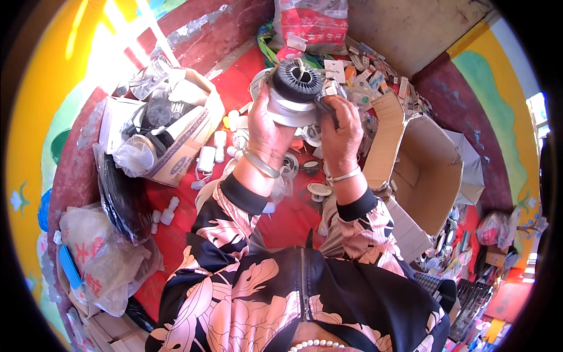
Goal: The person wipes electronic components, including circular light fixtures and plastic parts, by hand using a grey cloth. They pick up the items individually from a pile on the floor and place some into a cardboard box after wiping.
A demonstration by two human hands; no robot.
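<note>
In front of me I hold up a round lamp fitting (298,82) that looks like a downlight, with a black finned heat sink on top and a wide white rim (291,110) below it. My left hand (271,126) is closed round its left side, thumb along the rim. At its right side my right hand (345,130) is closed on a dark grey cloth (326,108), which touches the fitting. A pale wire or cord (300,69) shows at the top of the heat sink. The fitting's underside is hidden.
On the red floor covering (287,229) lie white bulbs (220,146) and round light parts (318,190). An open carton (182,155) of black and clear parts is left; another open carton (431,176) stands right. Small packages (375,73) are piled behind. Plastic bags (99,252) lie lower left.
</note>
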